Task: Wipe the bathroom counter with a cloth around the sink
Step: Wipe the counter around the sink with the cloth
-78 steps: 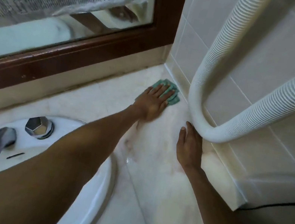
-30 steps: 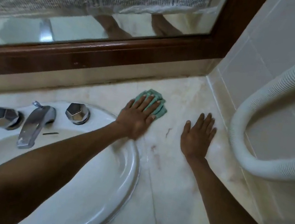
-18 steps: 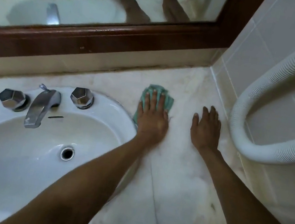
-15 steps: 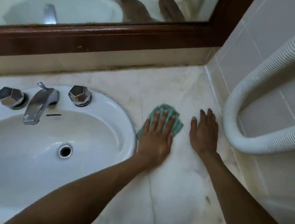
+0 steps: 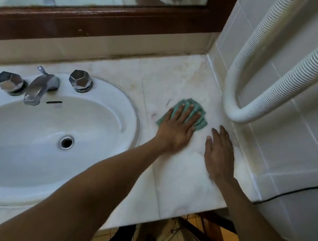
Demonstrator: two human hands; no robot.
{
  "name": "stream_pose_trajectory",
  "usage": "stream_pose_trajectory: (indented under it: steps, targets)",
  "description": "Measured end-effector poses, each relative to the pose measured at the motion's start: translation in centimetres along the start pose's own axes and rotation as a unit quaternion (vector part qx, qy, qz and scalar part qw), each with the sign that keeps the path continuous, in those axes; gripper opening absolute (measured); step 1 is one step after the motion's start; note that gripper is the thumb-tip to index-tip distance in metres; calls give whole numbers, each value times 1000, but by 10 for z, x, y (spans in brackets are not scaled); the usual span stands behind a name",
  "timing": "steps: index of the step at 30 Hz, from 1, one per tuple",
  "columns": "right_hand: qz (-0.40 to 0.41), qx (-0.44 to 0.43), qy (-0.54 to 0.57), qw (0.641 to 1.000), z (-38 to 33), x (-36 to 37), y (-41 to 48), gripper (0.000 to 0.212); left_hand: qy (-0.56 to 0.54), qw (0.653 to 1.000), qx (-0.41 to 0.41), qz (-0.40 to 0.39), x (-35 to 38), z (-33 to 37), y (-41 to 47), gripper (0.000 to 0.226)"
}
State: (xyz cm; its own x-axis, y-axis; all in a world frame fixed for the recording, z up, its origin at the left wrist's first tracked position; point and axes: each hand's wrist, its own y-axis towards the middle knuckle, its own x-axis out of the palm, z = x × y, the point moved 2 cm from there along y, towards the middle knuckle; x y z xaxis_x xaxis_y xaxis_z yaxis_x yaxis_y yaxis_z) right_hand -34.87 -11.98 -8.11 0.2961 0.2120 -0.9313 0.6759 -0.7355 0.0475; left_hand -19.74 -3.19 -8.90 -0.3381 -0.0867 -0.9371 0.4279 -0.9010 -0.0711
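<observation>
A green cloth (image 5: pixel 201 119) lies on the pale marble counter (image 5: pixel 177 179), to the right of the white oval sink (image 5: pixel 103 93). My left hand (image 5: pixel 176 128) presses flat on the cloth with fingers spread, covering most of it. My right hand (image 5: pixel 219 152) rests palm down on the bare counter just right of the cloth, close to the tiled side wall, and holds nothing.
A chrome tap (image 5: pixel 39 89) with two faceted knobs (image 5: pixel 80 81) stands at the sink's back rim. A white ribbed hose (image 5: pixel 238 111) loops down against the tiled right wall. A wood-framed mirror (image 5: pixel 98 22) runs along the back. The counter's front edge drops to the floor.
My left hand has slid the cloth from beside the sink's rim to the right, towards my right hand. The right hand has stayed flat near the wall.
</observation>
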Motion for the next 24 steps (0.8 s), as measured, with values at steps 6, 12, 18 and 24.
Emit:
stream_pose_trajectory:
  steps: [6, 12, 18, 24]
  targets:
    - [-22, 10, 12, 1000, -7, -15, -23, 46, 65, 996, 56, 0, -1, -23, -115, 56]
    - [-71, 5, -18, 997, -18, -2, -54, 57, 0, 991, -130, 40, 4, -2, -104, 57]
    - [-65, 29, 18, 997, -28, -1, -74, 54, -4, 997, -72, 29, 15, 10, -165, 57]
    - [-80, -21, 107, 991, -85, 8, -89, 49, 26, 999, -3, -19, 3, -29, -266, 54]
